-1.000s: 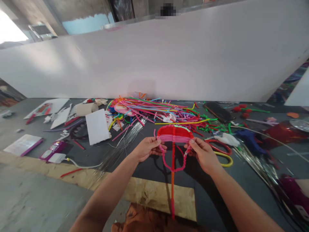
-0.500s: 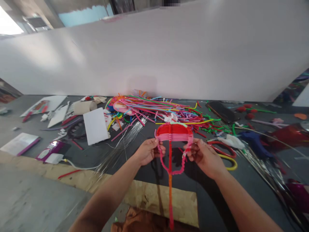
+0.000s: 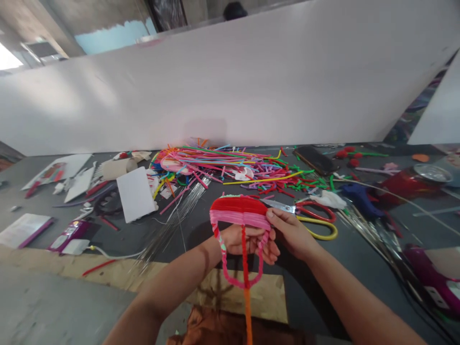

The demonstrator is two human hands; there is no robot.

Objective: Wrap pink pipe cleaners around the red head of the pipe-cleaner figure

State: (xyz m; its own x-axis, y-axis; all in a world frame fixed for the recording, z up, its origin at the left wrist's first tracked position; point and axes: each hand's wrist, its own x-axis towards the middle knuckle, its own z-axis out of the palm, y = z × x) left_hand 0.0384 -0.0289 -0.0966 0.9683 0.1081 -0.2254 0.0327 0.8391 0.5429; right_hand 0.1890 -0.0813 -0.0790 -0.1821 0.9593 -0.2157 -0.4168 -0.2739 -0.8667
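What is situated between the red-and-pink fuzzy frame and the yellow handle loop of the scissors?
The right hand lies between the red-and-pink fuzzy frame, which its fingers pinch, and the yellow handle loop; the head view shows it.

1 black phone (image 3: 316,160) lies near the worktop's (image 3: 354,258) far edge, 1 cardboard roll (image 3: 117,169) toward its far left corner, 1 purple device (image 3: 70,235) by the near edge.

pipe-cleaner pile (image 3: 215,160) behind pipe-cleaner frame (image 3: 237,207) | scissors (image 3: 297,209) right | wires (image 3: 189,200) left
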